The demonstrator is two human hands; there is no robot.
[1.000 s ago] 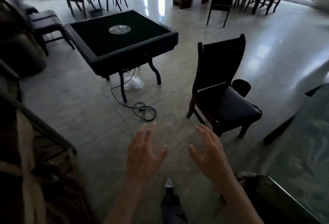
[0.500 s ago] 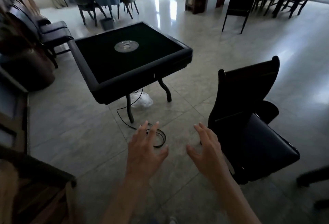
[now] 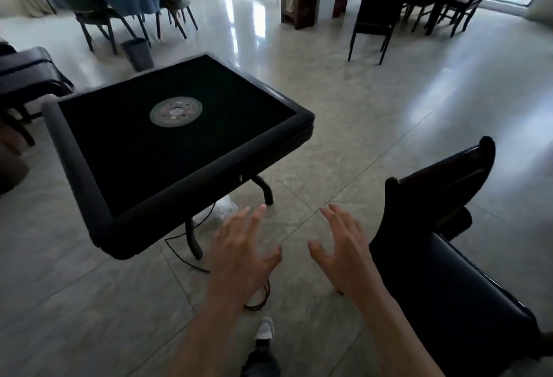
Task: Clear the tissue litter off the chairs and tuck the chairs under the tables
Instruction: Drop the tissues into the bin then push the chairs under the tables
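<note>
Beside the square black game table (image 3: 167, 149) with its raised padded rim, we hold both bare forearms out over the grey tiled floor (image 3: 374, 125). Our left hand (image 3: 242, 254) is palm down, fingers spread wide and gripping nothing, its fingertips near the table's front leg. Our right hand (image 3: 344, 251) mirrors it, fingers splayed and empty, just beside the dark wooden chair with a black cushioned seat (image 3: 449, 272), which stands to the right of the table, not tucked under. Under the table, a crumpled white tissue wad (image 3: 226, 207) lies on the floor by a black cable (image 3: 185, 254).
</note>
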